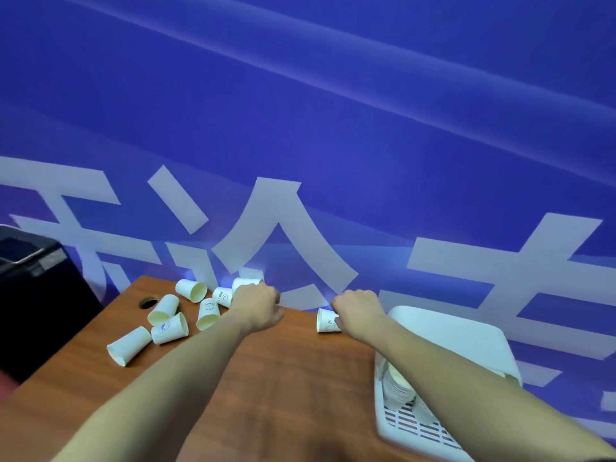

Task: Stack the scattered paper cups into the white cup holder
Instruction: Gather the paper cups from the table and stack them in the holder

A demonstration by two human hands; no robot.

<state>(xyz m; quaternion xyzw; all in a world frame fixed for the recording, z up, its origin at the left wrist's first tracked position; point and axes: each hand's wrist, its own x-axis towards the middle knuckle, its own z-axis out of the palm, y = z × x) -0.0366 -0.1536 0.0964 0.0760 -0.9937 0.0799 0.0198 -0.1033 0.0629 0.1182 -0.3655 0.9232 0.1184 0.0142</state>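
Your right hand (358,310) has its grip around one paper cup (327,321), which lies on its side on the tabletop (283,378), the fingers curled on it. Your left hand (256,303) is curled into a loose fist at the far edge of the tabletop, just beside the scattered cups (166,323); whether it pinches one of them, I cannot tell, because the back of the hand hides the fingers. These cups lie mostly on their sides at the far left part of the tabletop, near a small round hole (148,302). At your right stands the white cup holder (440,331), with a stack of cups (396,388) already lying inside, above its slotted base. Behind the tabletop hangs a blue banner (300,128) with large white characters.
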